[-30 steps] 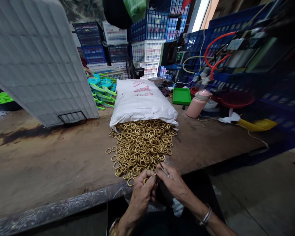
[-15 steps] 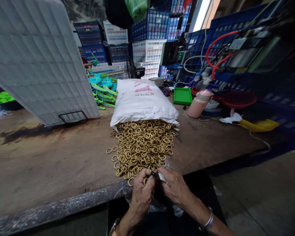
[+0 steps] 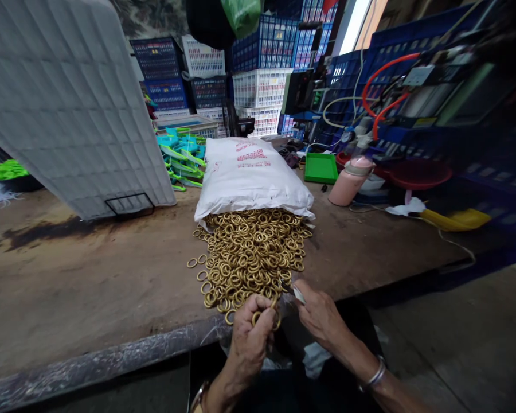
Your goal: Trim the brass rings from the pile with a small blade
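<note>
Two bare hands meet the near edge of a brown surface (image 3: 112, 275). The left hand (image 3: 249, 338) is closed, thumb against curled fingers, pinching brass-coloured rings (image 3: 276, 321) (at least two show). The right hand (image 3: 320, 315), just apart from it, is closed around a small tool (image 3: 289, 287) with a dark tip, angled towards a pile (image 3: 253, 252) of similar rings. The pile lies just beyond both hands, at the open mouth of a white sack (image 3: 253, 180) lying flat. Farther off, beyond the right hand, are a pink bottle (image 3: 350, 183) and a green tray (image 3: 320, 167).
</note>
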Motion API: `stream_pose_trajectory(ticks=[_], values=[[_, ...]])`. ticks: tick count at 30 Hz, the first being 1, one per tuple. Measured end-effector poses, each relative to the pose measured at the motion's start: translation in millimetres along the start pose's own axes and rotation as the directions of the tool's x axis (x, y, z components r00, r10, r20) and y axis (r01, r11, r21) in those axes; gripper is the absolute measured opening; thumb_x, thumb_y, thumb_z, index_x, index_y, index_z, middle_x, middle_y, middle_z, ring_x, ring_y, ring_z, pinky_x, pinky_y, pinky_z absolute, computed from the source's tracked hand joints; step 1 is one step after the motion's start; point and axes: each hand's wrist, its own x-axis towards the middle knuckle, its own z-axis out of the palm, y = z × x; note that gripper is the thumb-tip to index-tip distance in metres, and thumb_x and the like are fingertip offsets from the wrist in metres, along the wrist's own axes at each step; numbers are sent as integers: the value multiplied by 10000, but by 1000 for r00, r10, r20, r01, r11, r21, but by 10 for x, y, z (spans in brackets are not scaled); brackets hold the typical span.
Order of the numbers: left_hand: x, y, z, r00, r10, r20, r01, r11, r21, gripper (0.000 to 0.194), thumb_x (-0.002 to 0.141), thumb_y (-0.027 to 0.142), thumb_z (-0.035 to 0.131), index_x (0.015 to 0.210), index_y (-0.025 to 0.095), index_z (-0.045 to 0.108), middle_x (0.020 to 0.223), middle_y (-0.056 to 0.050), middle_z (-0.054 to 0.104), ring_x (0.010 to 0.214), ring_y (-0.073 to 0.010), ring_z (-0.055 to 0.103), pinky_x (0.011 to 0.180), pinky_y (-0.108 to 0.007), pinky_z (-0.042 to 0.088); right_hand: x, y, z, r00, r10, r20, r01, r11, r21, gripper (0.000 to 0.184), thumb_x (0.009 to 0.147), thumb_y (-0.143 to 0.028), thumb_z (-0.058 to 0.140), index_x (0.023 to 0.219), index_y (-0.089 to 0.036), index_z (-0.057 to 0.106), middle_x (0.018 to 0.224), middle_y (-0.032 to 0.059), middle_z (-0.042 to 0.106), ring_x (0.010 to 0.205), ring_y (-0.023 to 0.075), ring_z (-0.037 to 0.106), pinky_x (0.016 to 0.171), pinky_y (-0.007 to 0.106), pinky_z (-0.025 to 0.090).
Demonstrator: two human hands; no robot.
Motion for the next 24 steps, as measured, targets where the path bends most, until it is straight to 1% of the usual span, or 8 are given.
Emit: stream_pose_trajectory(ticks=[2,4,7,11,15,19,22,24], values=[[12,-11,-4,1000,-10,1,10,1000,-19,267,733,428,541,702,176,460,515,70,422,345,-34,320,340,-154,267,-36,-73,-25,998,-63,-1,63,993,95,235,697,-66,334,833,-199,472,611,5,560,552,141,521,520,222,285],[19,-25,-10,1000,0,7,0,1000,-22,258,743,419,533,696,178,452,503,75,407,348,-36,318,347,-153,275,-85,-163,-25,991,-129,15,126,983,136,228,676,-59,331,805,-199,458,633,7,564,569,140,524,532,219,299],[21,-26,-17,999,36,3,-36,999,0,259,752,407,529,673,171,460,502,70,398,382,-40,335,378,-152,289,-145,-270,-5,987,-155,38,151,984,100,227,663,-61,333,801,-197,453,638,8,569,572,143,520,530,222,290],[18,-14,-22,1000,27,-14,-27,1000,0,301,723,456,543,664,172,464,494,70,392,384,-44,330,375,-154,280,-152,-317,2,989,-139,45,139,990,4,238,664,-56,337,817,-190,461,647,16,584,602,154,536,525,233,260],[-37,-4,-19,1000,5,12,-5,1000,-13,319,713,477,544,663,175,453,488,71,388,364,-41,309,357,-158,268,-85,-185,6,996,-73,58,81,987,-138,260,666,-45,367,855,-188,474,637,17,594,560,147,537,505,243,219],[-111,-6,-13,989,-19,149,18,1000,3,312,718,468,548,708,159,500,522,54,416,386,-41,336,368,-157,282,-22,76,-13,999,45,-13,-47,974,-222,183,701,-103,412,849,-187,480,605,24,584,537,162,537,491,241,202],[-101,-96,-9,966,-124,225,131,991,-15,313,707,464,560,718,157,497,518,56,439,353,-31,326,341,-151,265,4,219,-25,995,73,-72,-84,981,-176,155,733,-139,397,844,-194,490,596,15,573,550,162,545,502,233,239],[-76,-205,-5,949,-208,237,219,975,-24,308,686,449,585,701,155,494,502,55,458,332,-27,321,320,-146,249,28,280,-5,991,83,-101,-95,988,-120,143,762,-164,372,830,-199,494,591,8,564,559,157,544,509,229,257]])
